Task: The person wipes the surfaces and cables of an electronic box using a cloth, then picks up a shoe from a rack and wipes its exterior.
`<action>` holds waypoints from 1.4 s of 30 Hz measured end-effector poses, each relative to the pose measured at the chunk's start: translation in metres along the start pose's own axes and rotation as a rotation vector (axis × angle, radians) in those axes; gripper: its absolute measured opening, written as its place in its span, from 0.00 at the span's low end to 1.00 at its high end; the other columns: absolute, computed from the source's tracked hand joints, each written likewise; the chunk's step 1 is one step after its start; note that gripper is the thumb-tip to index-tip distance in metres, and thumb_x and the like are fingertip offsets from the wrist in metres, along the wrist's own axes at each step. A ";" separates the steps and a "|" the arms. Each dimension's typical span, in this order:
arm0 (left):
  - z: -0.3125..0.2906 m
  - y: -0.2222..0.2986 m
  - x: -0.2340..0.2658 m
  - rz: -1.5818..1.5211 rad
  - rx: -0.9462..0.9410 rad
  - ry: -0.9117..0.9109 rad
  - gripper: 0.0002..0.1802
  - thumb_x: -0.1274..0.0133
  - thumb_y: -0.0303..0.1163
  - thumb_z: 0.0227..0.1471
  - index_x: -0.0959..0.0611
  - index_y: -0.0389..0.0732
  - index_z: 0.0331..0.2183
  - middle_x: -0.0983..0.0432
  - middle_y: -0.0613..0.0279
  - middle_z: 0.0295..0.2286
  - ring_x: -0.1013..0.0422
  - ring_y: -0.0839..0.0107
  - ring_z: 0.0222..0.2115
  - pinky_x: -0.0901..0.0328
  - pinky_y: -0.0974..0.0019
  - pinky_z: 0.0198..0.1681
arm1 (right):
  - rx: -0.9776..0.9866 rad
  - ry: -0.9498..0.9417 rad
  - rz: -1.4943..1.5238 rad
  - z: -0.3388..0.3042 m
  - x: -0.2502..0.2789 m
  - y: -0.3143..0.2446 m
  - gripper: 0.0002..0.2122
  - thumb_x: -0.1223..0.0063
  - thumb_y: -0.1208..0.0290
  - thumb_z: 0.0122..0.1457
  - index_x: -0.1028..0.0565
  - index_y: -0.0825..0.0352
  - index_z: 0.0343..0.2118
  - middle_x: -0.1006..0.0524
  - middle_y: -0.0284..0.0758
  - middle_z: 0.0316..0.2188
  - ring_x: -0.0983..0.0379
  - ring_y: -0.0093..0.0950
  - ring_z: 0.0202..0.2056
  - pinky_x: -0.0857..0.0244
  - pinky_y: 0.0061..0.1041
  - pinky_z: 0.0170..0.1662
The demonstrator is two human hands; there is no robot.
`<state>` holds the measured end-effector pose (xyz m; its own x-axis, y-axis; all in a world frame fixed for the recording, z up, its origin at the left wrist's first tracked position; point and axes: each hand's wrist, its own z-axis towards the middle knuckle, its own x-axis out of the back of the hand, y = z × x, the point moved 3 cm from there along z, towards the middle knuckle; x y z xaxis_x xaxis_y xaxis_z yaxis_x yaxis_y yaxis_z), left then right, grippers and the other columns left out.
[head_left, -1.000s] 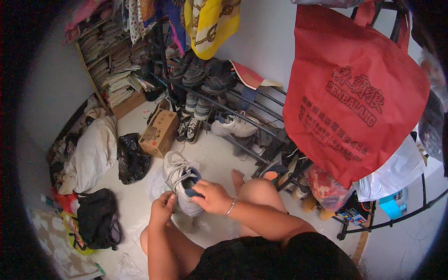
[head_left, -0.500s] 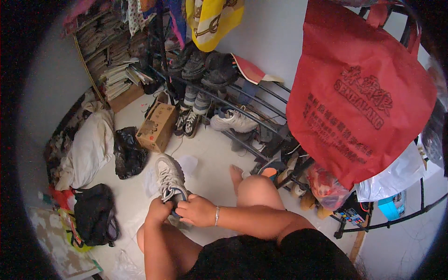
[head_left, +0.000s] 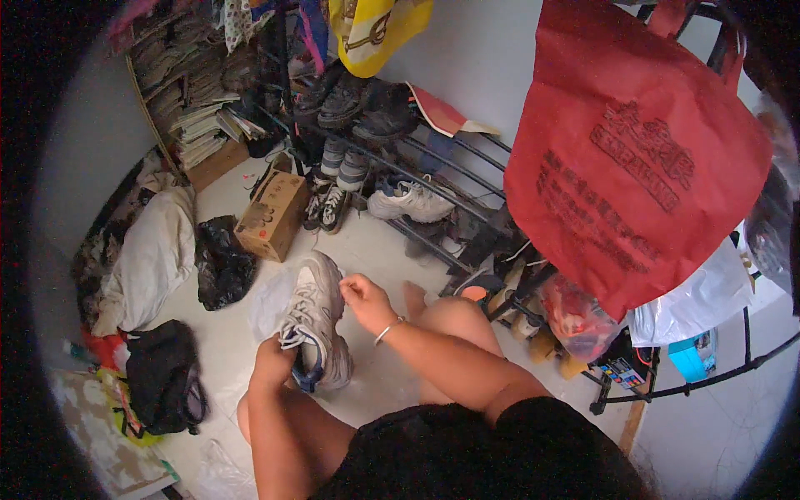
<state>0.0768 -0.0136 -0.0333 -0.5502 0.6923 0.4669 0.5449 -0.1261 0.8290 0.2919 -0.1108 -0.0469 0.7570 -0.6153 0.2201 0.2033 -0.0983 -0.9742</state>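
Note:
A light grey and beige sneaker [head_left: 315, 292] with white laces and a dark blue lining hangs over the floor between my knees, toe pointing away from me. My left hand [head_left: 272, 364] is closed on its left side, by the collar and the laces. Just right of the shoe's front part is my right hand [head_left: 367, 302], apart from the shoe, with its fingers curled together. Whether anything small sits in those fingertips is too fine to make out. A clear plastic bag [head_left: 268, 302] lies on the floor to the left of the sneaker.
A black shoe rack [head_left: 479, 187] with several shoes, among them a similar light sneaker [head_left: 410, 200], runs along the wall. A red bag [head_left: 637, 167] hangs at the right. Leftward lie a cardboard box [head_left: 271, 217], a black plastic bag [head_left: 225, 262] and a black backpack [head_left: 162, 375].
My right hand has left the shoe's opening and moved forward, to the right of its front part. The sneaker has tilted, so more of its upper and opening shows. My left hand keeps its hold.

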 end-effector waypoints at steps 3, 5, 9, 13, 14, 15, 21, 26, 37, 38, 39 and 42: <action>-0.006 0.014 0.003 -0.077 -0.087 0.056 0.12 0.53 0.26 0.46 0.23 0.32 0.35 0.24 0.55 0.28 0.30 0.71 0.30 0.37 0.68 0.36 | -0.091 -0.009 0.131 0.004 -0.001 0.013 0.09 0.55 0.69 0.59 0.29 0.66 0.40 0.28 0.29 0.31 0.31 0.20 0.29 0.36 0.19 0.33; -0.008 0.015 0.003 -0.103 -0.072 0.056 0.12 0.53 0.25 0.48 0.23 0.32 0.36 0.24 0.57 0.29 0.31 0.72 0.31 0.37 0.69 0.37 | -0.279 -0.039 0.420 0.002 -0.003 0.019 0.11 0.56 0.68 0.59 0.30 0.67 0.42 0.28 0.31 0.31 0.31 0.22 0.30 0.36 0.19 0.34; -0.012 0.018 0.006 -0.192 -0.096 0.052 0.13 0.54 0.21 0.47 0.23 0.33 0.38 0.24 0.60 0.31 0.31 0.73 0.33 0.37 0.71 0.39 | -0.549 0.065 0.458 -0.006 -0.003 0.031 0.12 0.56 0.67 0.58 0.30 0.67 0.42 0.27 0.33 0.32 0.31 0.22 0.30 0.36 0.19 0.33; -0.018 0.031 0.006 -0.386 -0.024 0.022 0.15 0.50 0.19 0.47 0.24 0.35 0.40 0.24 0.63 0.35 0.31 0.73 0.36 0.38 0.69 0.42 | -0.311 -0.164 0.146 -0.008 -0.013 0.059 0.13 0.57 0.70 0.58 0.30 0.68 0.44 0.24 0.36 0.33 0.28 0.25 0.30 0.32 0.24 0.32; -0.018 0.027 0.008 -0.418 -0.025 0.000 0.14 0.50 0.20 0.47 0.23 0.35 0.40 0.24 0.64 0.34 0.31 0.73 0.35 0.37 0.69 0.41 | -0.190 -0.353 -0.033 -0.015 -0.022 0.055 0.14 0.57 0.70 0.58 0.31 0.69 0.45 0.25 0.37 0.36 0.29 0.29 0.34 0.33 0.24 0.37; -0.019 0.024 0.009 -0.451 -0.027 -0.023 0.13 0.50 0.21 0.48 0.23 0.35 0.39 0.24 0.64 0.34 0.31 0.73 0.35 0.37 0.69 0.40 | -0.065 -0.539 -0.212 -0.022 -0.031 0.052 0.15 0.57 0.69 0.58 0.32 0.69 0.46 0.26 0.38 0.38 0.29 0.33 0.38 0.33 0.24 0.42; -0.023 0.023 0.009 -0.491 -0.036 -0.109 0.11 0.53 0.24 0.49 0.24 0.33 0.37 0.27 0.67 0.31 0.34 0.76 0.31 0.39 0.73 0.38 | -1.050 -0.384 0.912 -0.060 -0.086 0.063 0.16 0.57 0.70 0.56 0.32 0.68 0.47 0.25 0.37 0.39 0.30 0.35 0.41 0.34 0.27 0.43; -0.017 0.012 0.009 -0.557 0.001 -0.142 0.10 0.52 0.26 0.48 0.23 0.34 0.35 0.28 0.69 0.29 0.35 0.77 0.30 0.40 0.74 0.36 | -1.115 -0.449 0.923 -0.062 -0.105 0.087 0.16 0.58 0.69 0.56 0.32 0.68 0.47 0.25 0.37 0.39 0.29 0.35 0.41 0.34 0.28 0.44; -0.026 0.025 0.014 -0.408 -0.008 -0.083 0.10 0.52 0.25 0.47 0.22 0.33 0.33 0.27 0.68 0.27 0.34 0.77 0.28 0.39 0.75 0.33 | -1.138 -0.479 0.654 -0.044 -0.078 0.129 0.17 0.59 0.69 0.56 0.33 0.67 0.48 0.25 0.37 0.39 0.29 0.34 0.41 0.35 0.32 0.45; -0.026 0.026 0.014 -0.420 -0.028 -0.070 0.10 0.52 0.25 0.47 0.22 0.32 0.33 0.27 0.67 0.27 0.34 0.77 0.28 0.39 0.74 0.33 | -0.915 -0.538 0.329 -0.037 -0.073 0.124 0.17 0.57 0.68 0.55 0.32 0.67 0.48 0.25 0.38 0.39 0.28 0.35 0.41 0.35 0.32 0.45; -0.025 0.028 0.014 -0.430 -0.051 -0.059 0.10 0.52 0.25 0.47 0.22 0.32 0.34 0.27 0.67 0.27 0.34 0.77 0.28 0.39 0.74 0.34 | -0.678 -0.576 0.012 -0.029 -0.067 0.117 0.18 0.55 0.68 0.53 0.32 0.67 0.47 0.25 0.39 0.39 0.28 0.36 0.40 0.35 0.32 0.45; -0.022 0.031 0.016 -0.395 -0.033 -0.035 0.10 0.52 0.24 0.47 0.22 0.31 0.34 0.27 0.67 0.27 0.34 0.77 0.29 0.38 0.73 0.34 | 0.094 -0.599 -0.895 -0.010 -0.054 0.075 0.20 0.50 0.67 0.49 0.32 0.66 0.46 0.24 0.41 0.37 0.27 0.39 0.38 0.36 0.32 0.45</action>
<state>0.0706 -0.0219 0.0067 -0.6914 0.7156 0.0994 0.2744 0.1328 0.9524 0.2597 -0.0927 -0.1327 0.4854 0.1349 0.8638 0.8609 -0.2461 -0.4453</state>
